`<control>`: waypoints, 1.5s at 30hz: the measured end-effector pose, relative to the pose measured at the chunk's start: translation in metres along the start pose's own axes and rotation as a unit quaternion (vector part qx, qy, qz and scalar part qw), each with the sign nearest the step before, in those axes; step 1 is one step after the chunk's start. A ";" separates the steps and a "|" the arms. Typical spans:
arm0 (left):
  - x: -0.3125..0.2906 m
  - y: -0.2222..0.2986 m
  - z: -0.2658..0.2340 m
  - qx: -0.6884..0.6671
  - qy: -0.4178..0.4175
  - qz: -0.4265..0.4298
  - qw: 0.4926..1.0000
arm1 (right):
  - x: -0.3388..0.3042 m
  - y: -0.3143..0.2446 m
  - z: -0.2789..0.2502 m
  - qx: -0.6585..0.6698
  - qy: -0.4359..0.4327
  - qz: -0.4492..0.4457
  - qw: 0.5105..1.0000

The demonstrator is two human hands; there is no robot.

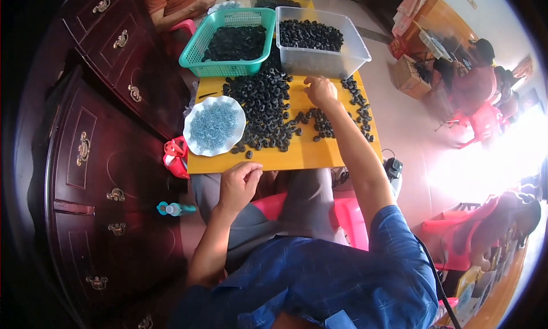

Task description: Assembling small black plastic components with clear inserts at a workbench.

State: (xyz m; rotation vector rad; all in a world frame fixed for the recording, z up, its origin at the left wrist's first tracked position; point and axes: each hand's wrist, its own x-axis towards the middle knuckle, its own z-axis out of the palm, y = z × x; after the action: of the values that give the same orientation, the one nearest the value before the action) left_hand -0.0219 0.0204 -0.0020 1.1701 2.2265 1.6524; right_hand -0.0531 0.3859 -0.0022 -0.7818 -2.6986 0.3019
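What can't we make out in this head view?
Head view:
Left hand: curled fingers hide whether it holds anything.
Right hand: its own back hides what the fingertips touch.
Pale bits on the white plate: too small for individual shapes.
Co-worker: top edge cuts off the head.
Basket floor: black pieces cover it.

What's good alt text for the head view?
A person's right hand is over a yellow table strewn with black parts, the left hand near its front edge. Behind: green basket and clear bin of black pieces; left: white plate of bluish pieces.
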 end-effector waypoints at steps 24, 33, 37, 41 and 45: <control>0.006 0.016 -0.012 -0.119 0.012 -0.039 0.992 | -0.186 -0.120 -0.018 0.559 -0.189 -0.122 0.798; 0.001 0.018 -0.013 -0.225 -0.042 -0.098 0.968 | -0.200 -0.112 -0.019 0.716 -0.279 -0.023 0.639; -0.001 0.004 -0.010 -0.160 -0.018 -0.063 0.985 | -0.204 -0.111 -0.008 0.684 -0.298 0.001 0.666; -0.002 0.001 -0.011 -0.127 -0.011 -0.060 0.990 | -0.205 -0.115 -0.003 0.674 -0.232 -0.030 0.701; 0.001 0.001 -0.009 -0.174 0.003 -0.088 0.981 | -0.203 -0.120 -0.012 0.619 -0.189 -0.050 0.761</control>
State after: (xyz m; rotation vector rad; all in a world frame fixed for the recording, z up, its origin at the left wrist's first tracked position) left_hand -0.0268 0.0138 0.0025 0.8559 1.8755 1.8714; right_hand 0.0561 0.1766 -0.0052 -0.1263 -2.0366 2.0731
